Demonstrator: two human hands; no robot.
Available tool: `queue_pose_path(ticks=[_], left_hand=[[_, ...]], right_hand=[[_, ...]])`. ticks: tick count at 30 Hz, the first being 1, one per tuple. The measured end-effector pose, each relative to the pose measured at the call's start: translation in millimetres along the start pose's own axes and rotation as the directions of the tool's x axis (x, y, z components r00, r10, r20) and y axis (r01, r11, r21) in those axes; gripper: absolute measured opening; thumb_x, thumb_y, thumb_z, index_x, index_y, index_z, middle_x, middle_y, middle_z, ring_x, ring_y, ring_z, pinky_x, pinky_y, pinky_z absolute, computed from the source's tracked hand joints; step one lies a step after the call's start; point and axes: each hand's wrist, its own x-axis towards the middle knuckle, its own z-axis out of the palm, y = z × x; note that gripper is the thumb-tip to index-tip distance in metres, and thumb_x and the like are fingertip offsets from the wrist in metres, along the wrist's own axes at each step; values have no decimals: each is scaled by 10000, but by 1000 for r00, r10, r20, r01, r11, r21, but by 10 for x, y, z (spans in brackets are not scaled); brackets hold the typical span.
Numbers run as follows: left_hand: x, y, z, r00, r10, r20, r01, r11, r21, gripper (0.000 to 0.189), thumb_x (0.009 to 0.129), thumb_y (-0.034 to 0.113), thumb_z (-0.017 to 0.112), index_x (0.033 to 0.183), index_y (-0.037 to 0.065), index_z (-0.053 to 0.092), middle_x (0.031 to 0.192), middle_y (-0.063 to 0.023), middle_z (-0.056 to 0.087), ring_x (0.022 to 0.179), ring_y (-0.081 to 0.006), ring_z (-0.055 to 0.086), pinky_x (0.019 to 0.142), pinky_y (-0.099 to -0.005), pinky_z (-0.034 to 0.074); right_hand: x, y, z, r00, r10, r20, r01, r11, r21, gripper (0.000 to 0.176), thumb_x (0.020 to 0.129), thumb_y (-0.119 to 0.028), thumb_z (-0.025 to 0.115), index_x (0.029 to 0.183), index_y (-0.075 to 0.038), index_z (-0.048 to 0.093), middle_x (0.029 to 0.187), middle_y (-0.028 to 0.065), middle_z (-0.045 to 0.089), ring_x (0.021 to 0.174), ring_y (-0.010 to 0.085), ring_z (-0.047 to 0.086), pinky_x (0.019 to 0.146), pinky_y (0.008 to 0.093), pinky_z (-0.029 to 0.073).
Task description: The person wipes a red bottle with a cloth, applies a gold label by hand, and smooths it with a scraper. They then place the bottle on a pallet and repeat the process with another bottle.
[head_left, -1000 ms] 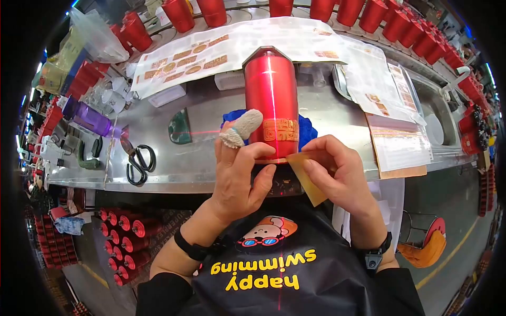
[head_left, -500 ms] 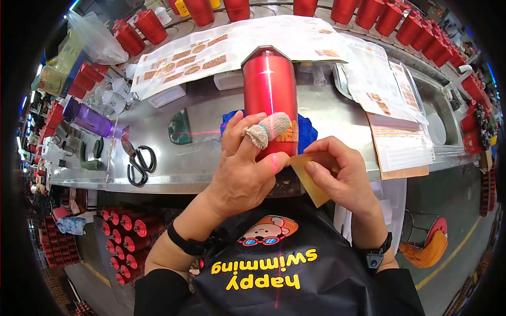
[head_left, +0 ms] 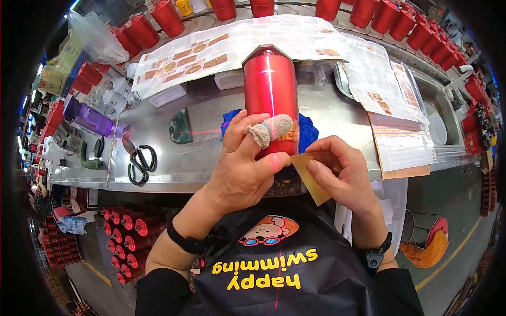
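A shiny red metal cylinder (head_left: pixel 270 89) lies on the bench, its far end against a dark angular holder (head_left: pixel 263 48). My left hand (head_left: pixel 245 166) is closed over its near end, the thumb at the lower edge. A knitted cloth cover (head_left: pixel 276 126) sheathes one of its fingers, pressed onto the cylinder beside a gold decal (head_left: pixel 290 131). My right hand (head_left: pixel 340 174) pinches a small yellowish translucent sheet (head_left: pixel 315 184) between thumb and fingers, its upper corner close to my left thumb. Blue cloth (head_left: pixel 308 131) shows beneath the cylinder.
Black-handled scissors (head_left: pixel 139 163), a dark green flat piece (head_left: pixel 181 127) and a purple bottle (head_left: pixel 88 118) are at left. Printed decal sheets (head_left: pixel 195 58) cover the back, with more sheets (head_left: pixel 387 95) at right near a sink (head_left: pixel 443 118). Red canisters (head_left: pixel 390 18) line a conveyor behind.
The red canisters on the conveyor behind have shifted to the right. My hands, the cylinder and the yellowish sheet stay almost the same.
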Motion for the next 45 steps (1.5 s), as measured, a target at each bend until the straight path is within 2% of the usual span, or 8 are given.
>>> queue_pose_path(ticks=[11, 14, 20, 23, 26, 29, 38, 45], left_hand=[[9, -34, 18, 1000, -12, -10, 12, 999, -51, 206, 699, 6, 649, 874, 115, 652, 1296, -136, 560, 1261, -368, 452, 1127, -550, 285], [11, -31, -5, 999, 34, 36, -34, 999, -6, 252, 692, -1, 637, 905, 129, 666, 1283, -149, 572, 1271, -385, 452, 1136, -565, 278], [30, -17, -28, 998, 51, 42, -52, 999, 9, 260, 681, 0, 635, 904, 133, 659, 1273, -138, 577, 1256, -371, 468, 1134, -567, 290], [41, -16, -10, 998, 58, 24, -58, 998, 12, 203, 698, 37, 654, 886, 112, 639, 1237, -130, 587, 1239, -360, 475, 1121, -552, 308], [39, -19, 6, 999, 30, 17, -30, 999, -21, 177, 724, 18, 645, 877, 105, 623, 1235, -139, 585, 1237, -375, 473, 1119, -556, 308], [17, -29, 22, 1000, -23, 3, 23, 997, -78, 176, 752, -4, 630, 899, 91, 608, 1235, -155, 583, 1234, -396, 469, 1113, -556, 305], [-66, 22, 77, 970, -205, -132, 184, 971, -150, 186, 792, -2, 608, 965, 64, 587, 1286, -229, 549, 1163, -417, 479, 1049, -495, 330], [-141, 50, 111, 963, -248, -109, 231, 962, -146, 172, 830, 21, 579, 1001, 35, 574, 1387, -264, 485, 1240, -389, 468, 1072, -448, 322]], right_hand=[[-4, -40, -4, 999, 40, 32, -39, 999, -29, 199, 902, -25, 625, 1082, 33, 565, 983, 94, 682, 902, 96, 647, 793, 233, 515], [3, 18, 26, 998, -58, -14, 57, 998, -18, 172, 894, -25, 626, 1056, 27, 597, 928, 125, 716, 832, 130, 684, 719, 271, 546], [-2, 43, 21, 998, -66, -15, 65, 997, -43, 175, 889, -19, 627, 1055, 30, 598, 924, 126, 716, 830, 126, 679, 717, 267, 542], [-6, 6, -5, 1000, 3, 29, -2, 999, -39, 193, 902, -17, 623, 1079, 34, 568, 973, 95, 689, 896, 96, 647, 793, 238, 515], [-5, 10, -7, 1000, 7, 25, -6, 999, -44, 193, 902, -17, 623, 1079, 36, 568, 971, 94, 688, 898, 94, 647, 792, 235, 515], [-1, 45, 20, 998, -58, -22, 57, 998, -35, 173, 886, -26, 632, 1047, 28, 601, 914, 123, 715, 819, 123, 674, 716, 269, 541], [27, 34, 57, 999, -44, -21, 44, 999, 0, 168, 883, -25, 631, 1041, 27, 604, 916, 125, 715, 822, 124, 677, 718, 270, 541], [32, -24, 30, 1000, -21, -18, 20, 1000, -20, 172, 887, -39, 631, 1042, 27, 599, 921, 127, 719, 846, 136, 689, 737, 277, 546]])
